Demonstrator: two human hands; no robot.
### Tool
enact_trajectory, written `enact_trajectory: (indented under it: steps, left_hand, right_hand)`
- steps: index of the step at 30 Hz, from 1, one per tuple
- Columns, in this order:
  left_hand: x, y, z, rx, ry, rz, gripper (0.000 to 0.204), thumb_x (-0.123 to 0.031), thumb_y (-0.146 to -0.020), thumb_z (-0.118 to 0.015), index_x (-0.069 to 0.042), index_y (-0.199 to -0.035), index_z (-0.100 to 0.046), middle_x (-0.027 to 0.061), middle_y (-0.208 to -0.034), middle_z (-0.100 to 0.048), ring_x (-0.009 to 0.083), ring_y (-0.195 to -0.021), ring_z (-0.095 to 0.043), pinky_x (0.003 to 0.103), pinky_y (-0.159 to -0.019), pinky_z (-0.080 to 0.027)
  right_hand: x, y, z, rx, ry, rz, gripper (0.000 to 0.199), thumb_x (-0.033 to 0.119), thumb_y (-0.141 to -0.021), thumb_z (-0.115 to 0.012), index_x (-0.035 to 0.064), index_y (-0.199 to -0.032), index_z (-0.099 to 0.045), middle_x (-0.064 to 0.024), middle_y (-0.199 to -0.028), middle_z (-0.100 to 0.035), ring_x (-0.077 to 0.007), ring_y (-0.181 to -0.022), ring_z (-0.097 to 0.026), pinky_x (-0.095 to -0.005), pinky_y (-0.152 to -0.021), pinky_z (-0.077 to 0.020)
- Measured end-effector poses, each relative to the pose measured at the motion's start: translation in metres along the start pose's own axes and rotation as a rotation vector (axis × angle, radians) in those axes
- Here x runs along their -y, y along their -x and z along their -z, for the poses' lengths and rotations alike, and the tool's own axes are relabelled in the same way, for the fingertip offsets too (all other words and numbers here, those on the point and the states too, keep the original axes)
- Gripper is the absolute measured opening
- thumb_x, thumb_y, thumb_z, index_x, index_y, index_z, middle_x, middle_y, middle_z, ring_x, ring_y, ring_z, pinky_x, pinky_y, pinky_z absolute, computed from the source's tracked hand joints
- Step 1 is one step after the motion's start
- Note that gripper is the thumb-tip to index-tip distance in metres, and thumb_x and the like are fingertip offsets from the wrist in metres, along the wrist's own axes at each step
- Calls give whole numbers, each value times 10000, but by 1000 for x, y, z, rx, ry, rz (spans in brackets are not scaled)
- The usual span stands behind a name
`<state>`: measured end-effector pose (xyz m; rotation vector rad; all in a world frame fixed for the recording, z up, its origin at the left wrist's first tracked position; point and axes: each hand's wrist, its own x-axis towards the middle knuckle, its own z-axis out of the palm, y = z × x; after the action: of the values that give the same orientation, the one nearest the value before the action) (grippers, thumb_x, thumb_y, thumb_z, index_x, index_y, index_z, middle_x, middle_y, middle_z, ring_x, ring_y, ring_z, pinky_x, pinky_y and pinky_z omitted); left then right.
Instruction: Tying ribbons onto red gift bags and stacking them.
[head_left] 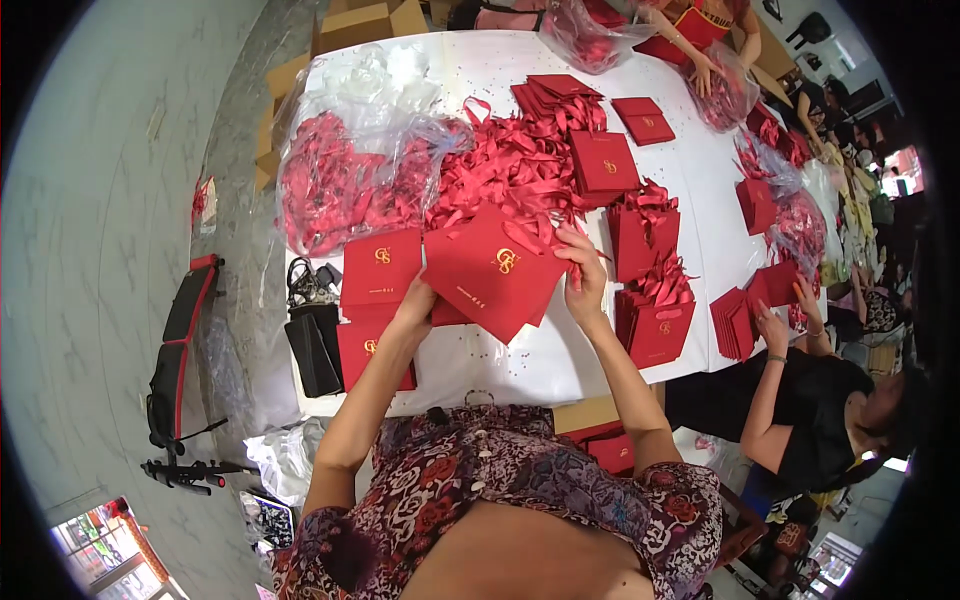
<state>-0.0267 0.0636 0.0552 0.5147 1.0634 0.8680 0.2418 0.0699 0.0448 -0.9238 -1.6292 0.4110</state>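
Note:
A flat red paper gift bag (pixel 492 285) with a gold emblem is held tilted over the table in front of me. My left hand (pixel 414 303) grips its left edge, thumb on the front. At its upper right edge, my right hand (pixel 584 270) is closed on the bag beside its red ribbon handle (pixel 540 238). A second red edge shows behind the bag, but I cannot tell if it is a separate one. Just beyond lies a heap of loose red ribbons (pixel 505 165). Flat red bags (pixel 383 268) lie left of my left hand.
Stacked red bags with ribbons (pixel 655 335) stand to the right. A clear plastic sack of red ribbons (pixel 340 185) and a black pouch (pixel 314 350) lie left. One co-worker (pixel 800 400) handles red bags at right; another person's hands (pixel 706 72) work at the far side.

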Motion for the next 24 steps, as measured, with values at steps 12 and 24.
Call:
enact_trajectory:
  steps: [12,24]
  left_hand:
    - [40,-8,28,-32,128,38,359,-242,-979,-551,-68,-1291,-519,60,-1164,-648,140,-1022,-635,312,-873,-526]
    - [104,-24,20,-145,-75,-264,454,-168,-913,-670,-7,-1285,-465,94,-1168,-626,156,-1015,-613,292,-883,-502]
  right_hand:
    - [-14,21,-10,117,18,-188,355,-176,-763,-504,24,-1015,-655,-191,-1281,-568,-358,-1255,-513,-379,-1023,-429]
    - [21,87,-29,-152,101,-782,525,244,-803,-796,0,-1149,-487,-130,-1178,-493,-181,-1028,-514,-333,-890,-445]
